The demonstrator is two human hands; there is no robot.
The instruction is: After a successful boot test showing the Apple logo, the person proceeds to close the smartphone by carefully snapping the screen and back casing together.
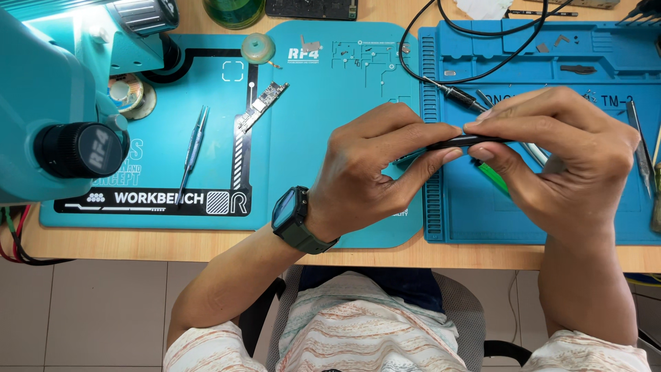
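Note:
My left hand (375, 172) and my right hand (561, 148) meet over the bench and together pinch a thin black flat part (468, 141), held level between thumbs and fingertips. A dark watch sits on my left wrist. Under the hands lie two repair mats: a teal one (323, 76) and a blue ribbed one (592, 62). A green-tipped tool (490, 173) shows just below the black part. Left of my hands a narrow circuit board (263, 105) rests on the teal mat, with a grey screwdriver (193, 145) beside it.
A teal microscope (65, 103) fills the upper left. A black cable (454, 41) loops to a probe on the blue mat. Tweezers (640, 148) lie at the right edge. A round tin (259, 48) and a solder reel (127, 93) sit at the back. The wooden table edge is near me.

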